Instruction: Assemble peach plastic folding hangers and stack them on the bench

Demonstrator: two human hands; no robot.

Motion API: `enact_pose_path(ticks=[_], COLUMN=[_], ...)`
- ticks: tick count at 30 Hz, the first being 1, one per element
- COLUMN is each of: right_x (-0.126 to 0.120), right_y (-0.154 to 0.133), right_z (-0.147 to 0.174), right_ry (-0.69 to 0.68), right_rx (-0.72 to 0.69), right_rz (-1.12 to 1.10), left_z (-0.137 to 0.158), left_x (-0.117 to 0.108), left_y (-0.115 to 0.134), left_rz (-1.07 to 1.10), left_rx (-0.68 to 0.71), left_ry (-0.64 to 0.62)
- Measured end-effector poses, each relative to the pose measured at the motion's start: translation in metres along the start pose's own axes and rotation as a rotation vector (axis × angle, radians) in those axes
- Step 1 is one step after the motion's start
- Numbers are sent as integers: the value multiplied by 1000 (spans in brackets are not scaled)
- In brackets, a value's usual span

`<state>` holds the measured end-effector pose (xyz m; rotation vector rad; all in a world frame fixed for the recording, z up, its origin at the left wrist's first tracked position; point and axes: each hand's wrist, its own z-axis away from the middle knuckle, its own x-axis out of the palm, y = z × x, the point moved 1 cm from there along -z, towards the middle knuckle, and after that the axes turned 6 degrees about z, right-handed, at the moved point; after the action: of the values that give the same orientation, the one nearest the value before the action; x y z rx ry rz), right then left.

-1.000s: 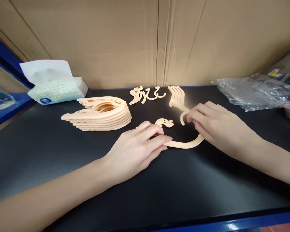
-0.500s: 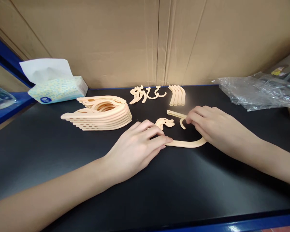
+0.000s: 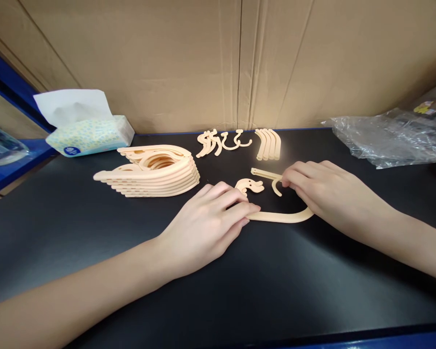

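Observation:
A cream-coloured clothes hanger (image 3: pixel 281 217) with a long bar, curving up at its right end, lies on the black tabletop between my hands. My left hand (image 3: pixel 207 225) is closed over the bar's left part, fingertips pressed to it. At the curved right end, my right hand (image 3: pixel 327 194) is closed around the hanger, hiding part of it. A straight slotted arm (image 3: pixel 265 173) and a small curved hook (image 3: pixel 276 187) stick out left of my right fingers. Just beyond my left fingers rests a loose wavy piece with small holes (image 3: pixel 250 184).
A stack of matching folded hanger parts (image 3: pixel 152 182) sits at left. Several loose hooks (image 3: pixel 232 140) and several short curved arms (image 3: pixel 269 144) lie at the back. A tissue pack (image 3: pixel 90 135) stands back left; clear plastic bags (image 3: pixel 381 138) lie at right, before a cardboard wall (image 3: pixel 148 63).
Both hands keep their hold on the hanger. The whole view has shifted slightly; otherwise I see hardly any movement.

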<state>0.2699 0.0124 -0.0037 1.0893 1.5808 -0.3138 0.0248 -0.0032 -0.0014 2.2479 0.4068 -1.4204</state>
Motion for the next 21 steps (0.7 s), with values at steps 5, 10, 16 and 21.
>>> enact_pose_path(ticks=[5, 10, 16, 21], right_x=[-3, -11, -21, -52], right_y=[-1, -7, -11, -30], right_z=[-1, -2, -6, 7], right_ry=[24, 79, 133, 199], right_rx=[1, -26, -80, -144], right_rz=[57, 53, -15, -107], left_z=[-1, -1, 0, 1], left_x=[-1, -3, -1, 0], left_y=[-1, -5, -8, -9], left_rz=[24, -1, -2, 4], left_rx=[-31, -92, -112, -142], left_ry=[36, 119, 119, 105])
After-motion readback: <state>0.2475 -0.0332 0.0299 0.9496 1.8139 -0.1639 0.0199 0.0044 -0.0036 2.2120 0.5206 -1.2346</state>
